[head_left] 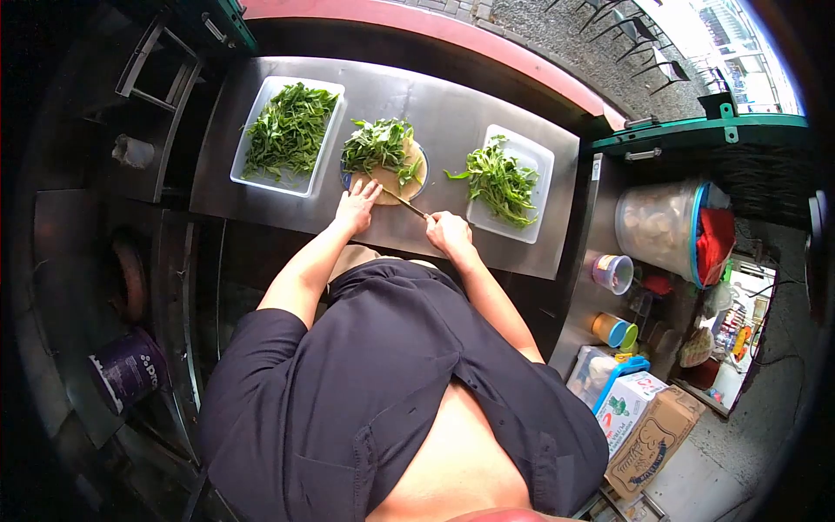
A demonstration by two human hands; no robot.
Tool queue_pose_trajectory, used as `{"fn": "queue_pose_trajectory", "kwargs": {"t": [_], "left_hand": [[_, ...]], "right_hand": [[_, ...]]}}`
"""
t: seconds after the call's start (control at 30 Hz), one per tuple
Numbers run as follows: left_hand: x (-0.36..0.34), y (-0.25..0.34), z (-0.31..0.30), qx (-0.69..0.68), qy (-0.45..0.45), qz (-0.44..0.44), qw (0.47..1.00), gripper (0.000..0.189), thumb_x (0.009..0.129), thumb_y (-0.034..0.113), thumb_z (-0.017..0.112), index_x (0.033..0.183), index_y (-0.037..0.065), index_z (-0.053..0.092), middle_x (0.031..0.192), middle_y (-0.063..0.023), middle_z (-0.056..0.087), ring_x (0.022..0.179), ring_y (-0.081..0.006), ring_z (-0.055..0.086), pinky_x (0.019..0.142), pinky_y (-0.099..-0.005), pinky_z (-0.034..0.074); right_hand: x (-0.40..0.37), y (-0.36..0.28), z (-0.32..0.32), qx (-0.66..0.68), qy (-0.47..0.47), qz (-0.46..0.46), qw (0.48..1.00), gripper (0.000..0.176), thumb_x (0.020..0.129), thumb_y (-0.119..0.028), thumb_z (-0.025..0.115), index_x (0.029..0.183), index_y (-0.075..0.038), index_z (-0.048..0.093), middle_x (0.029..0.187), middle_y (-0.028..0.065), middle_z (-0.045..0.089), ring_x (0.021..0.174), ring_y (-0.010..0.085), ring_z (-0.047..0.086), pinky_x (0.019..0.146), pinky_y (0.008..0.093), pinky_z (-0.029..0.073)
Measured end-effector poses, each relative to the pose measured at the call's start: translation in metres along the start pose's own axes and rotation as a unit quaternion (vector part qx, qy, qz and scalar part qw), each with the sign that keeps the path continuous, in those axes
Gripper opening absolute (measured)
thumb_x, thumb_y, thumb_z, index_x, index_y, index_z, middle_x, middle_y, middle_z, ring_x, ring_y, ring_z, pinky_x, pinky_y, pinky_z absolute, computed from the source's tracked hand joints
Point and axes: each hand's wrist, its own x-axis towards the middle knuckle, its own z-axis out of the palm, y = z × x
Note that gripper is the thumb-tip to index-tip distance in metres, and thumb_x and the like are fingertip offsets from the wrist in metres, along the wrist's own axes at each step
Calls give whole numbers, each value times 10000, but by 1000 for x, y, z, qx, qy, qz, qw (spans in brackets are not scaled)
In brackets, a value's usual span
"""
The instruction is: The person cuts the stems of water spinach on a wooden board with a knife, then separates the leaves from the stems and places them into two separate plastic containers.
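Observation:
A round wooden board lies on the steel table, with a heap of cut green leaves on its far side. My right hand is closed round the handle of a knife, whose blade points left over the board. Flat on the board's near left edge rests my left hand, fingers spread near the blade tip. To the left stands a clear tray full of leaves. Another tray, on the right, holds longer leafy stems, some hanging over its left rim.
The steel table spans the front. At right, a side counter bears a large clear tub, small plastic cups, a blue-lidded container and cardboard boxes. A purple bucket is at lower left.

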Motion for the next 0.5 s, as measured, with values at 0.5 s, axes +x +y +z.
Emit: {"fn": "queue_pose_trajectory", "kwargs": {"t": [0.5], "left_hand": [[3,3,8,20,21,9,1000,827,856,107,613,1612,170,286,1684,-51,247,1555,-292,215,1225,-521,242]], "right_hand": [[-3,22,26,90,8,-22,996,362,984,-426,584,1165,-165,759,1086,166,746,1058,381,698,942,463,537]]}}
